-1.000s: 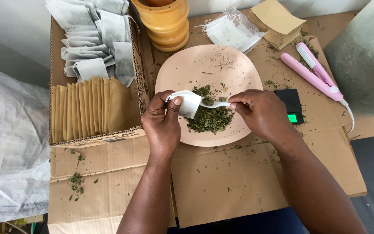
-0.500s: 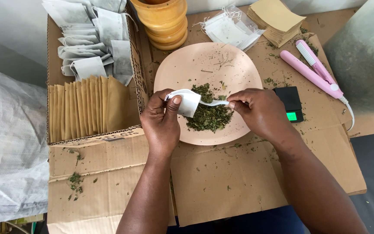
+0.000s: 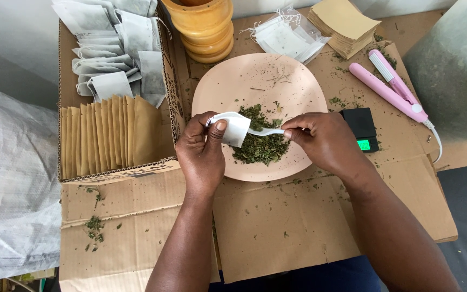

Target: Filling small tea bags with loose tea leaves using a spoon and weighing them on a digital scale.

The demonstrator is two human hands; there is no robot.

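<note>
Over pink plate (image 3: 298,81): white spoon (image 3: 266,131) lying left-right (bowl in sachet (image 3: 235,128)), r. hand (image 3: 322,141) fingers pinching handle, l. hand (image 3: 204,151) gripping sachet.

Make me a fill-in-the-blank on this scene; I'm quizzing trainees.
The left hand holds a white ____.
The right hand holds a white ____ by its handle.
The dried leaves lie on a pink ____.
The pink sealer lies to the ____ of the plate.

Missing: bag; spoon; plate; right

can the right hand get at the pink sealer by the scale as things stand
Probably yes, once it lets go: the right hand holds a white spoon, and the pink sealer lies uncovered on the cardboard past the black scale.
</note>
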